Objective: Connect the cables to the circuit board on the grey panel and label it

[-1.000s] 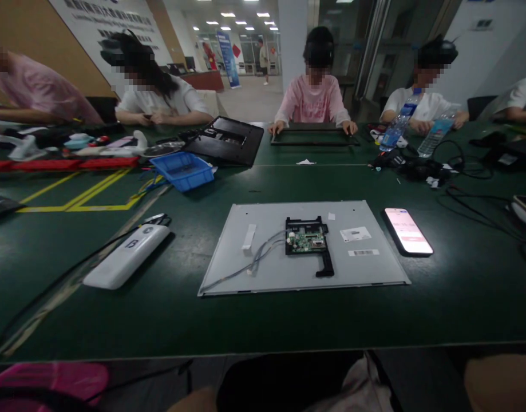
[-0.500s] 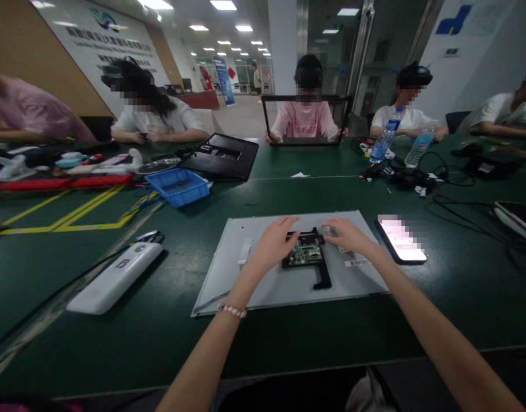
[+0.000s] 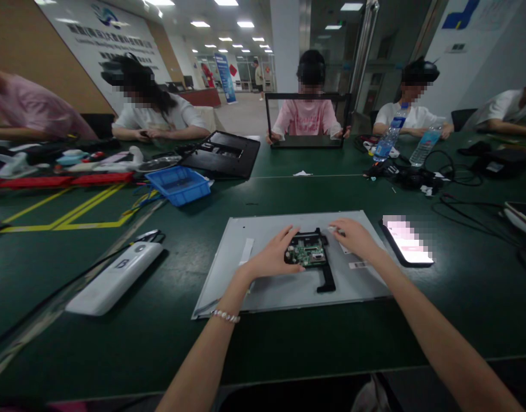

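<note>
A pale grey flat display panel [image 3: 228, 240] lies on the green table in front of me. On it rests a black bracket [image 3: 329, 279] carrying a green circuit board [image 3: 308, 252]. My left hand [image 3: 271, 254] spans the board's left side, thumb at the lower edge and fingers at the upper edge, closed around the bracket. My right hand [image 3: 351, 232] is curled at the bracket's upper right, its fingertips pinched together near the panel. Whatever small thing may lie between those fingertips is hidden. A white strip [image 3: 246, 252] lies left of the board.
To the right lies a phone [image 3: 408, 243] with its screen lit. On the left are a white power bank [image 3: 117, 277] with a cable and a blue tray [image 3: 179, 186]. A black monitor back cover [image 3: 222, 154] and two bottles [image 3: 389, 137] stand farther off. Across the table a person holds a black frame [image 3: 308, 146].
My left hand has slid down and opened wider across the board, its thumb now at the lower edge. My right hand has curled its fingers and moved slightly right. The view has shifted a little.
</note>
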Demonstrator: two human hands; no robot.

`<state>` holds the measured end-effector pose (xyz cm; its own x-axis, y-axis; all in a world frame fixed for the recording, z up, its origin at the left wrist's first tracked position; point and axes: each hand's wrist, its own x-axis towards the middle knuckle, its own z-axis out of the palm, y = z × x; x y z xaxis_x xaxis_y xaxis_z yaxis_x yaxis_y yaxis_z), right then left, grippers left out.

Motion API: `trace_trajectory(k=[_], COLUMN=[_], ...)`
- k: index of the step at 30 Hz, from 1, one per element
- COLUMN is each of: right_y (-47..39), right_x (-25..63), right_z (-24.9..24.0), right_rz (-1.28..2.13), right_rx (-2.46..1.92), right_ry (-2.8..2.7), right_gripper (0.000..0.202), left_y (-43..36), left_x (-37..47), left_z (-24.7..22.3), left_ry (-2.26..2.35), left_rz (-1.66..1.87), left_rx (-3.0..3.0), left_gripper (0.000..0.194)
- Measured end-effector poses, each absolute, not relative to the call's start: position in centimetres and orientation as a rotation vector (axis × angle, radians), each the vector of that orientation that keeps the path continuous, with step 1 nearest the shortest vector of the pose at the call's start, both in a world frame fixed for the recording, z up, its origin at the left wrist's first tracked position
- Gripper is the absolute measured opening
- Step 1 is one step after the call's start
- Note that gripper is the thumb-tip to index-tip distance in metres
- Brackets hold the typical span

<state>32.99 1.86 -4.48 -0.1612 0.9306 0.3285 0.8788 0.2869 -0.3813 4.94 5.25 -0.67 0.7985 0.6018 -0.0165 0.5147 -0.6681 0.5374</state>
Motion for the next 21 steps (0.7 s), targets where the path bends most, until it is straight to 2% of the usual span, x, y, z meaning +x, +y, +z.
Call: trace_trajectory(k=[5,10,14,17,21], right_y=[0.4,-0.8,-0.7,-0.6,-0.5], right_x=[35.7,37.3,36.8,36.7,37.5], right_z=[-3.0,-2.6,-2.7,-2.6,-2.7], right_rz=[0.286,0.606,0.738,0.734,0.569], right_rx=[-1.663,-1.702,-1.758,-1.816,-1.916], right_ry=[-2.125,-2.112,-2.080,-2.041,-1.929], right_gripper=[0.026,0.032,0.022,0.016,0.020], left_y=[5.3,5.4,5.4,5.3,5.3], left_x=[4.8,4.7,4.7,4.8,4.9], left_z=[-0.8,-1.0,-0.9,-0.8,-0.7], left_ry=[0.812,0.834,0.834,0.818,0.822], left_rz=[0.271,0.261,0.241,0.236,0.227], left_rx=[2.449,2.440,2.440,2.442,2.439], left_gripper=[0.100,0.101,0.099,0.097,0.098])
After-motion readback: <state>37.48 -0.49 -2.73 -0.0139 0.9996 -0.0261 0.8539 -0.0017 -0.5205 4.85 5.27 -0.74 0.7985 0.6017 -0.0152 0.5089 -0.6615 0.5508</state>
